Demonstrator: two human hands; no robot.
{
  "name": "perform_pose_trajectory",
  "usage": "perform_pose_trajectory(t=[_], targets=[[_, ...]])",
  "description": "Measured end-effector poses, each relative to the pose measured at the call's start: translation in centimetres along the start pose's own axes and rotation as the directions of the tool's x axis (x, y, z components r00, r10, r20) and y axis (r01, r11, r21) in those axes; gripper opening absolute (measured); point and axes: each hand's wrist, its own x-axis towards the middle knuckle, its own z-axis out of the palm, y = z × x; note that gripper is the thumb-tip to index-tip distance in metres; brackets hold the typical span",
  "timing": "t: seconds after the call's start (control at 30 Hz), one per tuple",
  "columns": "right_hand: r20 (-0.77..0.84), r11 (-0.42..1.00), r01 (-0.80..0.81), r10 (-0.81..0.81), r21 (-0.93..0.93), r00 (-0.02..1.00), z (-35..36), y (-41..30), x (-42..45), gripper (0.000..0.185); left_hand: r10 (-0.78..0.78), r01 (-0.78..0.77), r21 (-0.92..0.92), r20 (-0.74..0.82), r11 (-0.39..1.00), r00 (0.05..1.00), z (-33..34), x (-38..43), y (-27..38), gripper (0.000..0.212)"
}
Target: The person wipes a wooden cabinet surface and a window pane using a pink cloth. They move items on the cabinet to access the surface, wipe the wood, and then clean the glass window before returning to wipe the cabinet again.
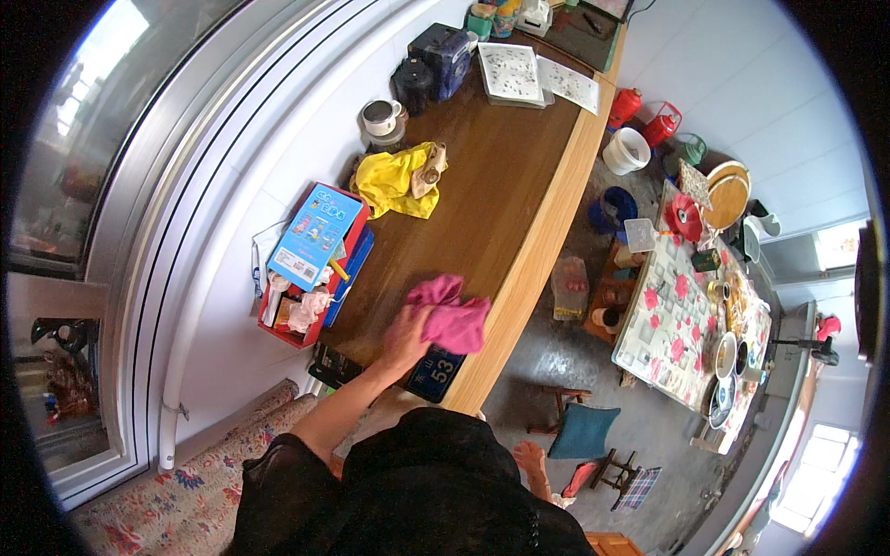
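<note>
My left hand [407, 337], slightly blurred, grips a crumpled pink cloth [455, 316] against the brown wooden top of a long cabinet [480, 187]. Part of the cloth reaches onto the pale wood front edge [549, 222]. Just below it lies a dark blue plate [434, 375] bearing writing, partly covered by my hand and the cloth. My right hand [532, 459] hangs beside my body with its fingers apart and nothing in it.
Left of the cloth stands a red box [306, 337] with a blue book [316, 236] on top. A yellow cloth [393, 181], a white mug [381, 117] and white trays [511, 73] sit farther along. At right are a flowered table [660, 326] and a teal-seated stool [584, 431].
</note>
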Motion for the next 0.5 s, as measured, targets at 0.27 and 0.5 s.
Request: perform_pose_trajectory(t=[0.27,0.5], targets=[[0.02,0.992,0.031,-0.028,-0.124,0.999,0.9,-1.6,-0.6,0.035,-0.306,0.285,-0.112,-0.317,0.952,0.898,-3.3,4.2,-2.9,0.061],[0.078,0.985,0.054,-0.042,-0.163,0.996,0.6,-1.1,0.2,0.033,-0.096,0.102,0.084,-0.077,0.991,0.992,1.1,1.9,1.5,0.061]])
